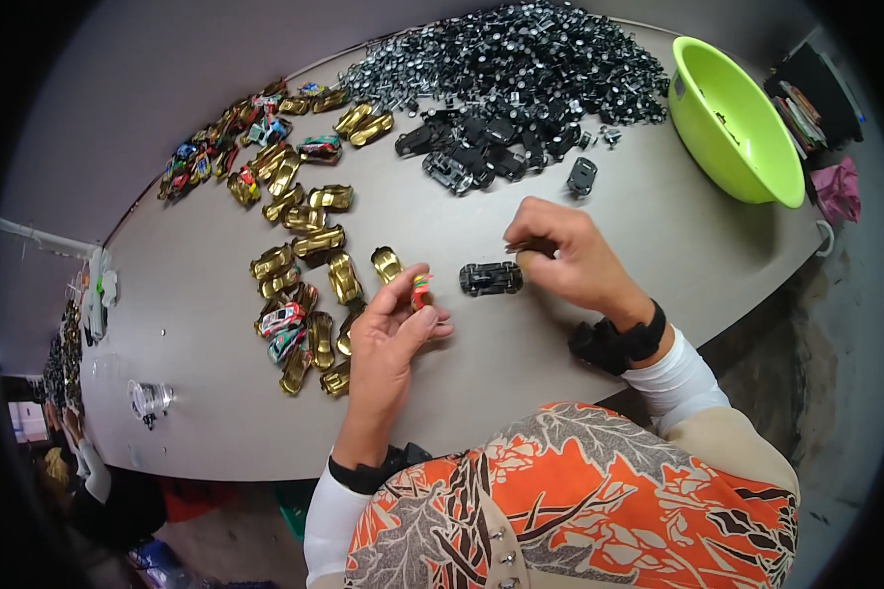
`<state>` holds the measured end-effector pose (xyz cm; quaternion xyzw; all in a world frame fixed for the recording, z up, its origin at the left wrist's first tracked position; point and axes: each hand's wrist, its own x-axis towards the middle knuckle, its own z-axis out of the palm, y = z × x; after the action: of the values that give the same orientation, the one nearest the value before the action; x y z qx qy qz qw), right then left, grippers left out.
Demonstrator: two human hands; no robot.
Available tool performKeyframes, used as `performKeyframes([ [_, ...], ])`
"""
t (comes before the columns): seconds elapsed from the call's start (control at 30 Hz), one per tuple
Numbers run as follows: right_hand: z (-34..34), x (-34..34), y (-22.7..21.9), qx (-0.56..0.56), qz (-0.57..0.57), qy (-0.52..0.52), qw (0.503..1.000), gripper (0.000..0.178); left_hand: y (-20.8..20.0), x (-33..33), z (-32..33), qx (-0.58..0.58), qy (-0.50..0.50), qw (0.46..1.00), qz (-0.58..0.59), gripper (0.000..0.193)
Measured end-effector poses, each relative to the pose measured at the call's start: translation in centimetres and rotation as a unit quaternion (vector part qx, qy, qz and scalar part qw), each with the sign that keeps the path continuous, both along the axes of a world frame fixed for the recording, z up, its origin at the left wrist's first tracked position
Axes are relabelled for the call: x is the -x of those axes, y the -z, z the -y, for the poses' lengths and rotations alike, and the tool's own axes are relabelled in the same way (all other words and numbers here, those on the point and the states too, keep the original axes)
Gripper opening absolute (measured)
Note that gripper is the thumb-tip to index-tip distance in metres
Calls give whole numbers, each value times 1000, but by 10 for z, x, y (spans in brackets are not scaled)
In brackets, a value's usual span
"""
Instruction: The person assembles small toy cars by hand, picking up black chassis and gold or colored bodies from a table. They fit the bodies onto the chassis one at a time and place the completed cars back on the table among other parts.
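A small red toy car body [421, 292] with yellow and green marks sits between the fingers and thumb of my left hand [388, 339]. My right hand [580, 257] is closed in a pinch on a dark brownish piece [533, 247], mostly covered by the fingers. Between the hands, a black toy car chassis [491, 279] lies on the table, close to the right fingertips. Just beyond the left fingertips is a gold toy car body [386, 263]. More gold car bodies [344, 278] lie scattered to the left, with a red and white one [283, 316] among them.
A big heap of small black and silver wheel parts [521, 59] covers the far side, with black chassis [501, 133] before it. At far right stands a lime green basin [737, 128]. A clear plastic cup [150, 398] is at left. Another person's arm [93, 471] shows at lower left.
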<state>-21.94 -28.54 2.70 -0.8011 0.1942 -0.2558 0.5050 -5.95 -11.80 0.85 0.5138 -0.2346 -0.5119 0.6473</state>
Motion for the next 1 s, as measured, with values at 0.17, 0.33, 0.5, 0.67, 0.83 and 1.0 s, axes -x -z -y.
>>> performKeyframes([
  [0.17, -7, 1, 3, -181, 23, -31, 983, 5, -4, -1, 10, -12, 56, 984, -170, 38],
  [0.33, -11, -2, 3, -141, 8, -89, 986, 4, 8, -1, 11, -10, 86, 966, -242, 35],
  [0.5, -9, 1, 10, -192, 10, -82, 978, 3, 7, 1, 13, -14, 81, 970, -227, 33],
  [0.67, -13, 1, 9, -278, 28, -90, 956, 20, 2, 7, 18, -10, 74, 969, -236, 28],
  [0.83, -17, 1, 7, -281, 35, -113, 953, 33, 4, 5, 28, -17, 80, 974, -209, 23],
  [1.0, -6, 4, -4, -365, -28, -101, 925, 18, -17, 8, 37, -17, 51, 999, 2, 14],
])
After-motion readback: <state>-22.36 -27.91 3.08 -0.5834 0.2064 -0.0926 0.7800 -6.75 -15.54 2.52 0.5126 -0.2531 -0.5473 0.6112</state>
